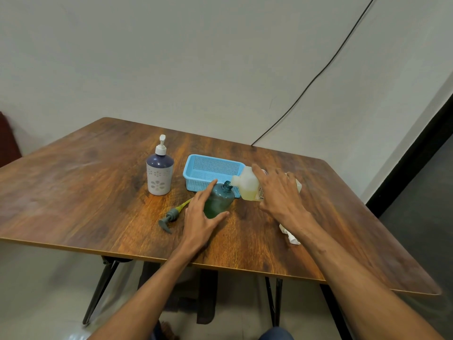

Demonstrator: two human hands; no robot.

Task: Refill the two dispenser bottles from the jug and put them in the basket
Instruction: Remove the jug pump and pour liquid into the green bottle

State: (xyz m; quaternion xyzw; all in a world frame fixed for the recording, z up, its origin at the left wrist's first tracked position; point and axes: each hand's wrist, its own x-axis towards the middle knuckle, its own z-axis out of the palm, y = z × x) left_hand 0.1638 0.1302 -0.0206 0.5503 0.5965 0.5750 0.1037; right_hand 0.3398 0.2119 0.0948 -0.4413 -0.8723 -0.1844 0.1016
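On the bench (98, 192), the left hand (201, 217) grips the open green bottle (219, 201), while the right hand (279, 192) holds the jug (247, 186) tipped, spout at the bottle's neck. The blue basket (210, 169) sits just behind; the purple bottle (159, 174) stands left of it, the loose pump (171, 214) lying nearby

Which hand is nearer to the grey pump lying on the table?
Left. The left hand grips the green bottle just beside the pump; the right hand holds the jug farther away.
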